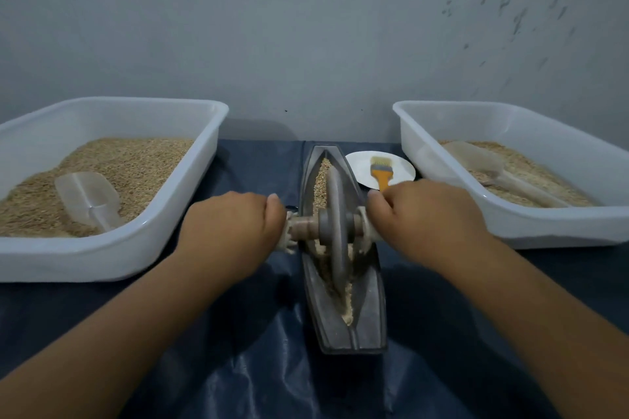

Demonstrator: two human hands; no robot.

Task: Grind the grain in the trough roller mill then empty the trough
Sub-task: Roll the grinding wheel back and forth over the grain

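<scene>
Left tray (190, 177) held whole grain (136, 163) with a clear scoop (89, 196) lying in it; the left hand (231, 226) was wrapped round the left end of the axle handle (303, 224). The roller wheel (335, 224) stood upright mid-trough (371, 299) on the dark sheet (258, 367), whole grain beyond it and paler meal nearer the camera. The right hand (422, 218) gripped the right handle end, likely a full fist though the fingers were hidden; behind it sat a white plate (360, 167) with an orange brush (382, 172), then the right tray (510, 224) with its own scoop (476, 160).
</scene>
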